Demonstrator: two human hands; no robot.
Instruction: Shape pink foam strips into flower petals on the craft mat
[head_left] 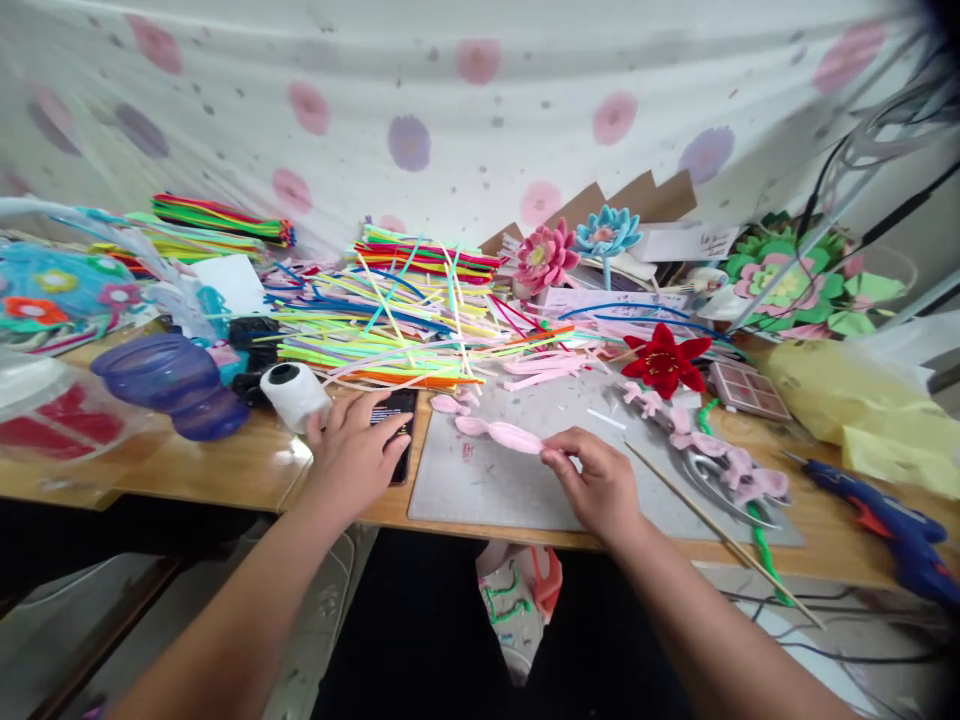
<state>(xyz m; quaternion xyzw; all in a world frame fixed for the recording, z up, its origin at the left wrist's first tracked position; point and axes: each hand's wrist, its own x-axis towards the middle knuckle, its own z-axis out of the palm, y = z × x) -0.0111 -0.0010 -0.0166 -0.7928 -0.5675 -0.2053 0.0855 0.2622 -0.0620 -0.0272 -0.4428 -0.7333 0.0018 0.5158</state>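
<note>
My right hand [596, 480] pinches one end of a pink fuzzy pipe-cleaner piece [514, 437] between thumb and fingertips, over the grey mat [480, 495]. The piece is shaped into joined oval loops and points left. A second, smaller pink piece [448, 403] lies just behind its far end. My left hand [352, 455] is spread palm-down over a dark phone [401, 465] with a lit screen; its fingers hide part of the phone. Beside that hand's fingertips, a white thread spool [294, 395] lies tilted. I cannot tell whether the fingers touch it.
Bundles of coloured pipe cleaners [375, 320] spread across the back. A red flower [667, 360], a thin wooden stick [720, 530] and a blue glue gun [881, 520] lie at right. A purple container [172, 385] stands left. The table's front edge [375, 512] runs below my hands.
</note>
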